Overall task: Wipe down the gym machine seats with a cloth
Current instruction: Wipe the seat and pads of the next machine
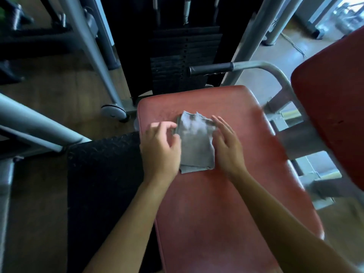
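Observation:
A folded grey cloth (196,143) lies flat on the far half of a red padded seat (226,203). My left hand (159,148) rests at the cloth's left edge, fingers curled and spread, thumb touching the fabric. On the opposite side, my right hand (226,144) lies with fingers straight and apart, its edge against the cloth. Neither hand grips the cloth. A second red pad (332,107) stands tilted at the right.
A black weight stack (183,62) stands behind the seat between grey steel uprights (86,44). A black-gripped handle bar (212,68) crosses just beyond the seat's far edge. A black rubber mat (102,184) covers the wooden floor at the left.

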{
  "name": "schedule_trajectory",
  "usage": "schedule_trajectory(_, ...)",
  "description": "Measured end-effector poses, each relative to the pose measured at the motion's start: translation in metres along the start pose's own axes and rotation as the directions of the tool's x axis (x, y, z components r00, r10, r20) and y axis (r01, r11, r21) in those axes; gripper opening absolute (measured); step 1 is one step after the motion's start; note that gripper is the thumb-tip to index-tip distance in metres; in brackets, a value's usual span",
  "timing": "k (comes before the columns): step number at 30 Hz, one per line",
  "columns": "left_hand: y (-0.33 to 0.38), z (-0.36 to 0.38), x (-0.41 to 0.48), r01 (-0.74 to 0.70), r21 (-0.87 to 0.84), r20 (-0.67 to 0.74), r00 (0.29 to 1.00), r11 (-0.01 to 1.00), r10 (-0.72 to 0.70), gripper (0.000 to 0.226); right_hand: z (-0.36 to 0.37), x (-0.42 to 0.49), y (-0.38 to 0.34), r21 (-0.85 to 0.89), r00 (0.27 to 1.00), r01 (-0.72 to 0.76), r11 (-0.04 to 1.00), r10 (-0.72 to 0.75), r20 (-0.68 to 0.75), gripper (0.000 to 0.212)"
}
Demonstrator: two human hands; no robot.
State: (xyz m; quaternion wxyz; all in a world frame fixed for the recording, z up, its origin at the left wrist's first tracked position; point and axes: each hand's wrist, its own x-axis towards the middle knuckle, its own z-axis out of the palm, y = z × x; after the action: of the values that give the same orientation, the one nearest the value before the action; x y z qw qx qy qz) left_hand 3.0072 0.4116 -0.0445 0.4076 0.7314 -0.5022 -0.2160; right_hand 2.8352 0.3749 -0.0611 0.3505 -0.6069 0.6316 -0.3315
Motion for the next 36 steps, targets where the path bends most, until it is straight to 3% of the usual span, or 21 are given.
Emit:
schedule_trajectory(3, 0.014, 0.044, -0.006, -0.298, 0.120, 0.250, 0.932, 0.947, 0.262, 0.046, -0.021, -0.015, 0.036, 0.083, 0.992, -0.046, 0.996, 0.056, -0.112, 0.042)
schedule_trajectory(6, 0.000, 0.066, -0.005, -0.467, 0.375, 0.414, 0.857, 0.801, 0.306, 0.059, -0.021, -0.016, 0.041, 0.076, 0.991, -0.032, 0.997, 0.042, -0.126, 0.041)
schedule_trajectory(10, -0.016, 0.048, 0.000, -0.481, 0.457, 0.382, 0.866, 0.748, 0.323, 0.052, -0.014, -0.010, 0.030, 0.078, 0.986, -0.058, 0.995, 0.070, -0.149, 0.038)
schedule_trajectory(15, -0.041, -0.007, 0.010, -0.295, 0.503, 0.234, 0.951, 0.813, 0.200, 0.048, 0.000, 0.001, 0.009, -0.122, 1.000, 0.010, 0.993, -0.012, -0.021, 0.040)
schedule_trajectory(18, -0.056, -0.026, 0.022, -0.145, 0.325, 0.159, 0.982, 0.935, 0.097, 0.046, 0.034, 0.023, -0.019, -0.180, 0.981, 0.187, 0.966, -0.175, 0.080, 0.050)
schedule_trajectory(20, -0.065, -0.030, 0.028, -0.051, 0.125, 0.094, 0.995, 0.991, 0.039, 0.047, 0.069, 0.043, -0.041, -0.152, 0.971, 0.212, 0.965, -0.191, 0.143, 0.051)
schedule_trajectory(25, -0.073, -0.020, 0.029, 0.173, -0.309, 0.022, 0.984, 0.935, -0.174, 0.039, 0.124, 0.053, -0.048, -0.445, 0.963, 0.263, 0.856, -0.261, 0.067, 0.039)
schedule_trajectory(30, -0.081, -0.029, 0.035, 0.290, -0.435, 0.024, 0.950, 0.852, -0.311, 0.044, 0.124, 0.054, -0.053, -0.595, 0.956, 0.290, 0.750, -0.255, 0.144, 0.046)
schedule_trajectory(36, -0.131, -0.078, 0.027, 0.363, -0.479, -0.058, 0.895, 0.799, -0.442, 0.040, 0.124, 0.053, -0.049, -0.617, 0.925, 0.380, 0.689, -0.296, 0.240, 0.050)
